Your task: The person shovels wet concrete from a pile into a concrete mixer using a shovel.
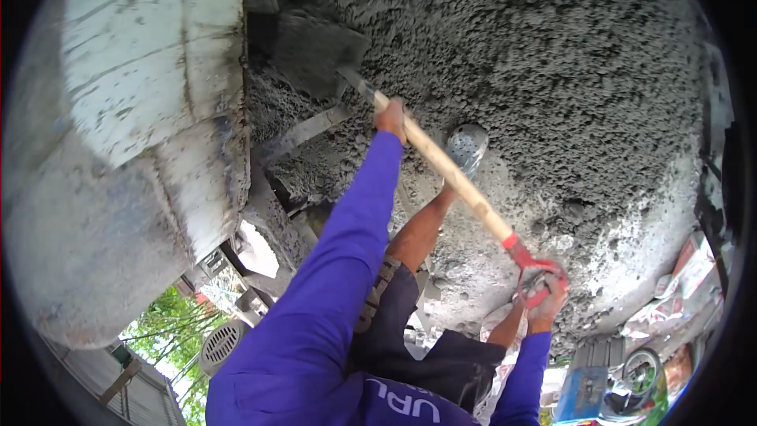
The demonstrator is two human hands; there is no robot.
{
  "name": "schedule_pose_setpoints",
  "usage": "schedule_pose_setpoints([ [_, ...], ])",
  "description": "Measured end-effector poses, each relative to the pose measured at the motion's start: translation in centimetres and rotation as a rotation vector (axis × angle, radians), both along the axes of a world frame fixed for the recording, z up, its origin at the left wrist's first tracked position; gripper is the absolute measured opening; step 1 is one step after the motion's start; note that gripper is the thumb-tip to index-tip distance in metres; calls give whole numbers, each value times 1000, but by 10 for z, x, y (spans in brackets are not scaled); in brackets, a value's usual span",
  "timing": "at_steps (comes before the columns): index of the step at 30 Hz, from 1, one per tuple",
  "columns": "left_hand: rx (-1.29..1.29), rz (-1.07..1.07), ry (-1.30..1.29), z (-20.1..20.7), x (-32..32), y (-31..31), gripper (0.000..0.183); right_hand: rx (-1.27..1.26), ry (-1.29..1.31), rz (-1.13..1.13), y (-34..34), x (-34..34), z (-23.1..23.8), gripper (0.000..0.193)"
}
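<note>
A shovel (453,173) with a pale wooden shaft and a red D-shaped grip slants across the middle of the view. My left hand (391,121) is wrapped round the shaft low down, close to the metal socket. At the other end, my right hand (550,301) grips the red handle. The grey, caked blade (315,55) is at the upper left, beside the rim of a large drum (150,55). Whether the blade carries a load is too dark to tell. Wet grey concrete mix (568,71) spreads over the ground to the right of the blade.
My mud-spattered shoe (467,147) stands at the near edge of the mix. A metal frame bar (307,132) juts out below the drum. Crumpled sacks (678,284) and a wheel (640,372) lie at the lower right. A vented motor housing (223,345) sits at the lower left.
</note>
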State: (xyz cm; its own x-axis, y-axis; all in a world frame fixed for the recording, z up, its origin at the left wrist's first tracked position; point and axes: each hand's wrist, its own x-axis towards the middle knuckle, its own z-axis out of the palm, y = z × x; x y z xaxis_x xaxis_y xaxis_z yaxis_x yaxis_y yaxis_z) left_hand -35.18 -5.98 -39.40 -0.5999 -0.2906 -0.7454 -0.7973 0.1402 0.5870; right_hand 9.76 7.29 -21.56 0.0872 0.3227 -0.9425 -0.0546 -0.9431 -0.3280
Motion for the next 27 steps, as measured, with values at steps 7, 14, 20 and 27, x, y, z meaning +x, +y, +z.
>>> schedule_pose_setpoints([
  [7,91,-250,-32,81,225,72,33,-40,-27,-194,-44,218,79,17],
  [14,173,-568,44,173,391,88,41,-60,-206,0,-109,374,204,26],
  [20,10,-376,-271,169,383,44,27,251,-162,3,-103,313,317,14],
  [27,365,-719,-205,96,110,31,31,221,364,64,-80,62,265,9],
])
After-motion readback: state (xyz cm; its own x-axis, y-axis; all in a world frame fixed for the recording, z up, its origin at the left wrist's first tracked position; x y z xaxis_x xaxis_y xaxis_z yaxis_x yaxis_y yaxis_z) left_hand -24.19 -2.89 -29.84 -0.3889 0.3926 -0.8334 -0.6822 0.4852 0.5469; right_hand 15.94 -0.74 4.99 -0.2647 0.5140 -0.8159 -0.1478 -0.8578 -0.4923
